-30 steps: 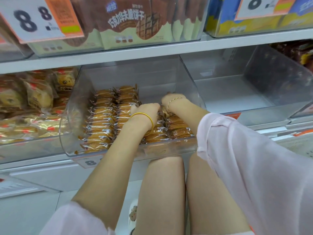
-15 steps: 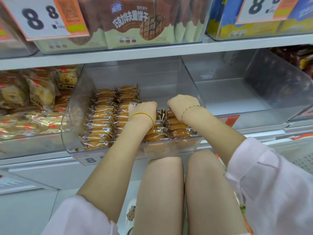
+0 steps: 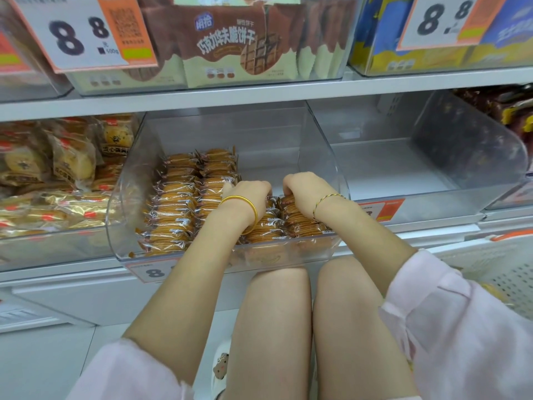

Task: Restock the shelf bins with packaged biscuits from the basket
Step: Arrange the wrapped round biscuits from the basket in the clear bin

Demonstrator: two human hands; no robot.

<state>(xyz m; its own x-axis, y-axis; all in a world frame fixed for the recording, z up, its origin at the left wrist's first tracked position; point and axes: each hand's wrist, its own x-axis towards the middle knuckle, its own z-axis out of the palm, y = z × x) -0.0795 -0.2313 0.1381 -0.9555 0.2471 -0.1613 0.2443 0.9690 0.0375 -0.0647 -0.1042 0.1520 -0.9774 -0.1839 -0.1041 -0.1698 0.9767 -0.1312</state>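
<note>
A clear plastic shelf bin (image 3: 122, 203) on the middle shelf holds rows of round golden biscuit packs (image 3: 173, 203) in clear wrappers, standing on edge. Both my hands are inside it, knuckles up. My left hand (image 3: 248, 194), with a gold bangle on the wrist, curls its fingers down onto the packs in the middle row. Close to its right, my right hand (image 3: 305, 189), wearing a thin cord bracelet, grips the top of the packs in the right-hand row. The fingertips of both hands are hidden among the wrappers.
An empty clear bin (image 3: 403, 174) stands to the right, and a bin of wrapped cakes (image 3: 66, 160) to the left. The shelf above carries brown wafer packs (image 3: 227, 44) and price tags. A white perforated basket (image 3: 507, 272) is at the right edge. My knees are below the bin.
My right hand has drawn back from deeper in the bin toward its front and now sits close beside my left hand, which has barely moved.
</note>
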